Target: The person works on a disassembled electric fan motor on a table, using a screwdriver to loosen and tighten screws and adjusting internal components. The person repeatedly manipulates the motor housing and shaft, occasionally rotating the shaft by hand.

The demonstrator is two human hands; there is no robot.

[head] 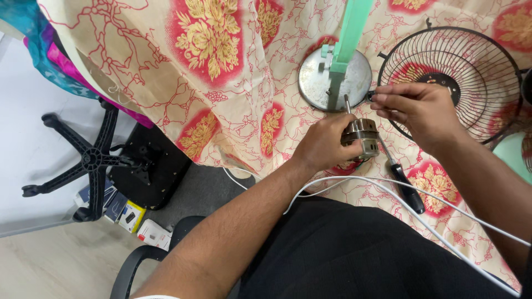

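Left hand (324,145) wraps the fan motor (360,138), likely heavy, rigid, smooth metal, best held round its body; right hand (415,108) pinches a small dark part (371,96).

Small metal fan motor (361,137), cylindrical, banded silver and brass, shaft upright, held above the floral cloth

I'm in a home or small office room: a floral cloth (221,83) covers my table, an overturned office chair base (91,158) lies at nine o'clock, small boxes (133,218) on the floor.
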